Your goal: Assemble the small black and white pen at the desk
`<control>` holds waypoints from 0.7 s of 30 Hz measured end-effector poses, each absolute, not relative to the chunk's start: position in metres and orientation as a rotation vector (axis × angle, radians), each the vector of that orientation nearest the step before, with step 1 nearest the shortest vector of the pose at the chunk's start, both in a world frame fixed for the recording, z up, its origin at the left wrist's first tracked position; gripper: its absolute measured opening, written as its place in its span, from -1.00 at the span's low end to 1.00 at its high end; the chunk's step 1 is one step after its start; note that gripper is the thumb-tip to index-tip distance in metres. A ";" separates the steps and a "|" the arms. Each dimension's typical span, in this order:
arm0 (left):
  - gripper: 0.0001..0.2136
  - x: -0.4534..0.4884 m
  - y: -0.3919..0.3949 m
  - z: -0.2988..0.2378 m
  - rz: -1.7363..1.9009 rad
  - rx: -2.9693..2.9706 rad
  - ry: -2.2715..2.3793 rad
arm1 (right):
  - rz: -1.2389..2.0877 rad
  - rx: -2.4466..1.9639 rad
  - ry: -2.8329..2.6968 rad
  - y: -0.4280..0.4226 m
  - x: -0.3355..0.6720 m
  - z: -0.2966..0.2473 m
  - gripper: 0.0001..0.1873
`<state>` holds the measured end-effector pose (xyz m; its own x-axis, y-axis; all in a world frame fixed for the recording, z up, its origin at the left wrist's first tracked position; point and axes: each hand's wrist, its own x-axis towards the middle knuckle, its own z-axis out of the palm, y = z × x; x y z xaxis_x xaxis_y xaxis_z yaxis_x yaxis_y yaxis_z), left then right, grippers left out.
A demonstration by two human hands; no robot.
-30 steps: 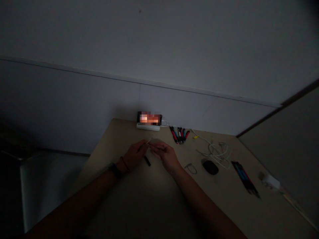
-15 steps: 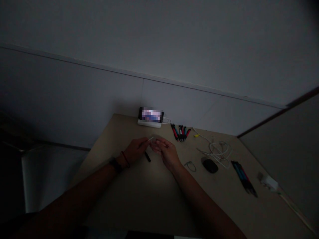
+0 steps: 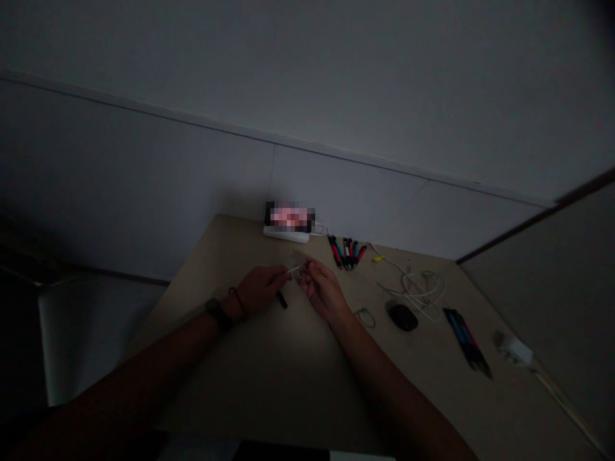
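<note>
My left hand (image 3: 259,289) pinches a thin pale rod (image 3: 291,271), perhaps a pen refill, whose tip reaches toward my right hand (image 3: 323,288). The fingertips of my right hand close around that far end, though the dim light hides the exact contact. Below the gap between my hands, a short black pen part (image 3: 282,299) lies on the beige desk (image 3: 230,256), close to my left hand. A dark watch and a thin cord bracelet circle my left wrist.
Along the back edge, a phone (image 3: 289,217) stands on a white base (image 3: 286,235), beside a group of pens (image 3: 346,253). To the right lie a white cable tangle (image 3: 413,288), a black mouse (image 3: 402,317), a pen bundle (image 3: 466,341) and a white plug (image 3: 513,350).
My right hand has moved slightly right and up, opening a wider gap between my hands. The whole scene sits a little higher in the picture and has rotated slightly.
</note>
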<state>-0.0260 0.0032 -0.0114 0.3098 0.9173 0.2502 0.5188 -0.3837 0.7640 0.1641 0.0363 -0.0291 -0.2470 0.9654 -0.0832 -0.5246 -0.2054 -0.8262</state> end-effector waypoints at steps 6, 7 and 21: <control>-0.64 -0.027 0.003 -0.012 0.923 2.024 1.279 | 1.693 -0.784 -0.858 0.035 0.163 -0.029 -0.66; -0.64 -0.027 0.003 -0.012 0.921 2.026 1.273 | 1.693 -0.790 -0.870 0.034 0.163 -0.030 -0.66; -0.64 -0.028 0.004 -0.016 0.989 1.996 1.122 | 1.580 -0.937 -1.136 0.028 0.156 -0.028 -0.69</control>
